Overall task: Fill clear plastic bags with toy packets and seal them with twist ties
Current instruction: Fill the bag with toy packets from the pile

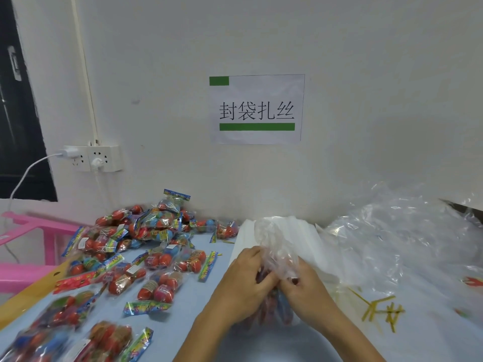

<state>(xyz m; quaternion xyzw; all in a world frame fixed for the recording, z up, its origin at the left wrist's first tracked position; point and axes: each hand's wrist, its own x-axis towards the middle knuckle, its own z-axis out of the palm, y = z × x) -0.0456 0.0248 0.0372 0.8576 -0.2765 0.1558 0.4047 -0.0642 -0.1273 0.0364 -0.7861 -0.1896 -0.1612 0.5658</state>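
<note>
Two hands, left hand and right hand, fingers curled, pinch the gathered neck of one clear crinkled plastic bag at 6 o'clock; red-and-blue toy packets heaped at 9 o'clock; yellow twist ties at 4 o'clock on pale blue table.

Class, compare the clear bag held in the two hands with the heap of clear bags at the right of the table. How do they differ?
The held bag has coloured toy packets inside; the heap of bags looks empty.
The held bag's top is gathered between the left hand and right hand; the heap lies loose and crumpled, untouched.
The held bag sits in front of the person; the heap lies farther right, by the wall.
Both are clear, crinkled plastic.
</note>
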